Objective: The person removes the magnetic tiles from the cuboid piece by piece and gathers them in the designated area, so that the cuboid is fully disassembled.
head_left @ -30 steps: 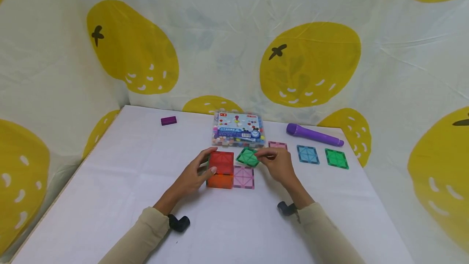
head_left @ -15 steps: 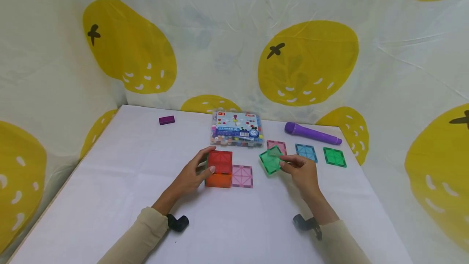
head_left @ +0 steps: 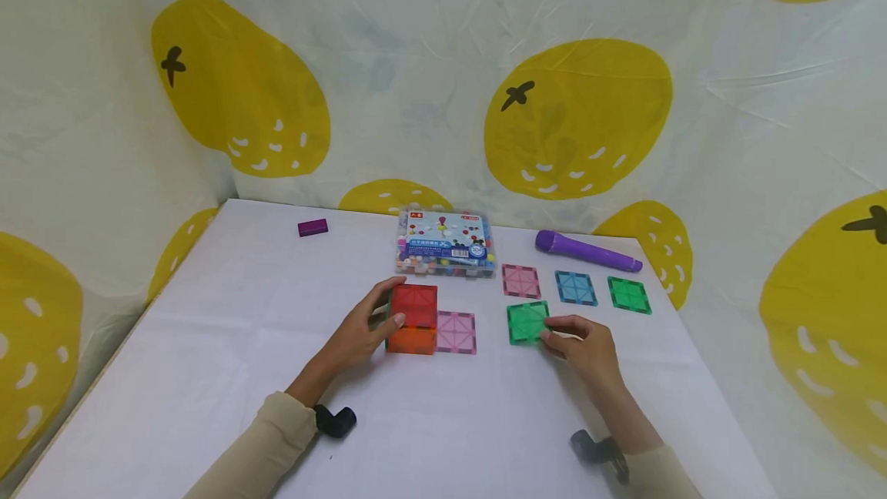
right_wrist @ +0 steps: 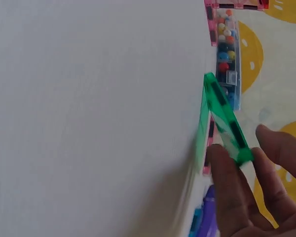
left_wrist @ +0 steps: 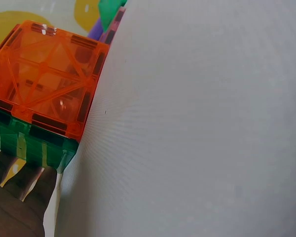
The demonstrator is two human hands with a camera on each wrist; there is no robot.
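Note:
A cube of translucent magnetic tiles stands left of the table's middle, with a red tile (head_left: 414, 305) on top and an orange tile (head_left: 412, 341) in front. Its left side is a green tile (left_wrist: 34, 143). My left hand (head_left: 356, 333) holds the cube from the left, thumb at the front, fingers against the green side. A pink tile (head_left: 456, 332) lies flat against the cube's right side. To the right of that, my right hand (head_left: 587, 351) pinches a loose green tile (head_left: 527, 322) by its right edge. In the right wrist view this tile (right_wrist: 226, 116) is tilted, its lower edge near the table.
Behind the right hand lie a second pink tile (head_left: 521, 282), a blue tile (head_left: 576, 288) and another green tile (head_left: 629, 295). A purple toy microphone (head_left: 589, 251), a clear bead box (head_left: 446, 243) and a small purple block (head_left: 312, 227) are along the back.
My right hand has carried the green tile from beside the cube rightward and slightly nearer me, turning it straighter. The back pink tile is now uncovered. My left hand keeps its hold on the cube.

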